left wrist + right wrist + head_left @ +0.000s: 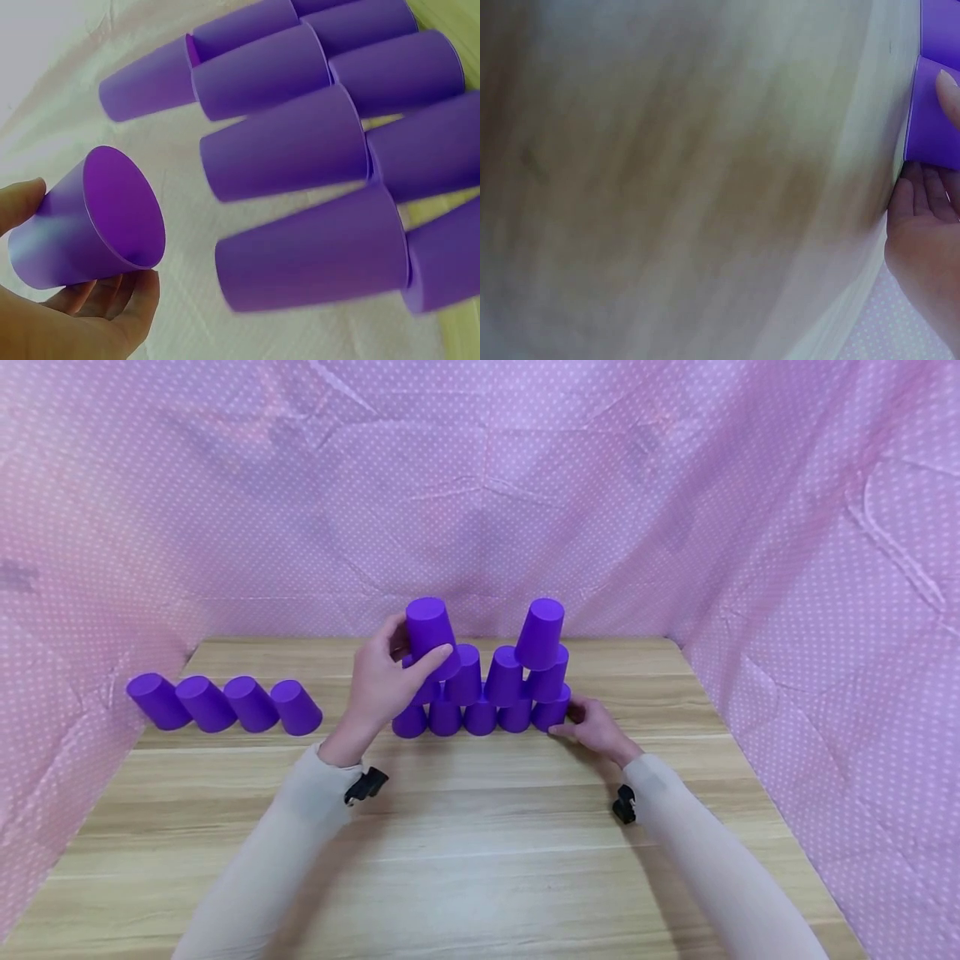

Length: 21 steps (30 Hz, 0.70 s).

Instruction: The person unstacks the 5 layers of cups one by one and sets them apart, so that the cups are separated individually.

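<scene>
Two cup rows (pixel 480 717) and one third-tier cup (pixel 540 637) are stacked, another cup (pixel 431 628) is gripped at upper left by curled fingers of the left hand (pixel 378 685), the right base cup (pixel 550 710) is clasped by the right hand (pixel 596 727), and four spare cups (pixel 250 703) at left are seemingly left.

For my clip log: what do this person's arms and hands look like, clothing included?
The left sleeve and right sleeve are long, plain and off-white. Each arm has a small black device at the wrist. The left hand and right hand are ungloved.
</scene>
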{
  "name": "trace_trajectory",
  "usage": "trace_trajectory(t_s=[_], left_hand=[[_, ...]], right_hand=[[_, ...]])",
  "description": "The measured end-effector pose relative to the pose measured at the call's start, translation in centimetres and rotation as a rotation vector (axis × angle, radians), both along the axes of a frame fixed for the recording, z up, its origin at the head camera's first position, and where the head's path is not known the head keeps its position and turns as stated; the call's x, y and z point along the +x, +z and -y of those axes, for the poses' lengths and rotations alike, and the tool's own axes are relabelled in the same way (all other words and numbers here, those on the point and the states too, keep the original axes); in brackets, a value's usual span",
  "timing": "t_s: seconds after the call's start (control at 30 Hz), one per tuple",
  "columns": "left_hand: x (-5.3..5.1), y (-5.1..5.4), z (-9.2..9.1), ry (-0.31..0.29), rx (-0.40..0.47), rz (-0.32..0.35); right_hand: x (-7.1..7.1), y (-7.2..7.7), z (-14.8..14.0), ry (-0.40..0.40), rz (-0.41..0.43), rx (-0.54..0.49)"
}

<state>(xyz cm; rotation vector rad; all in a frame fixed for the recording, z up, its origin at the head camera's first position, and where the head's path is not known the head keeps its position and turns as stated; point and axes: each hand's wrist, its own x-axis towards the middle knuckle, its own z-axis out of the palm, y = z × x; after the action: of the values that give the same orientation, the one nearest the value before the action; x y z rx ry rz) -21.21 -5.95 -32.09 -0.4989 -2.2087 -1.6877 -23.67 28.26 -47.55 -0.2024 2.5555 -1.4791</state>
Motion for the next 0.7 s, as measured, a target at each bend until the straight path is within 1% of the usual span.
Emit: trace_trajectory(t_s=[0.17, 0.2, 0.23, 0.3, 0.43, 0.47, 0.53, 0.6, 0.7], left_hand=[[2.0, 1.7, 1.8, 0.048, -0.019, -0.008], [2.3, 1.9, 2.3, 0.062, -0.022, -0.005], [2.4, 1.9, 2.8, 0.078, -0.028, 0.000], [2.1, 1.1, 4.1, 0.110, -0.031, 0.012], [1.2, -1.0, 6.9, 0.168, -0.056, 0.054], [1.2, -1.4, 7.6, 0.179, -0.054, 0.072], [1.2, -1.8, 8.8, 0.192, -0.043, 0.109], [1.3, -2.0, 10.0, 0.209, -0.019, 0.143], [1.6, -2.2, 11.7, 0.241, 0.027, 0.164]], right_hand=[[0.0, 0.1, 0.0, -0.008, -0.002, 0.000], [0.0, 0.1, 0.1, -0.013, -0.001, -0.003], [0.0, 0.0, 0.0, -0.011, -0.005, -0.004], [0.1, 0.0, 0.0, -0.006, -0.013, -0.014], [0.0, -0.1, -0.1, -0.001, -0.025, -0.025], [0.0, -0.1, -0.1, -0.001, -0.026, -0.023], [0.0, 0.0, -0.1, -0.006, -0.022, -0.027], [0.0, 0.0, -0.1, -0.009, -0.019, -0.026], [0.0, 0.0, 0.0, -0.010, -0.014, -0.030]])
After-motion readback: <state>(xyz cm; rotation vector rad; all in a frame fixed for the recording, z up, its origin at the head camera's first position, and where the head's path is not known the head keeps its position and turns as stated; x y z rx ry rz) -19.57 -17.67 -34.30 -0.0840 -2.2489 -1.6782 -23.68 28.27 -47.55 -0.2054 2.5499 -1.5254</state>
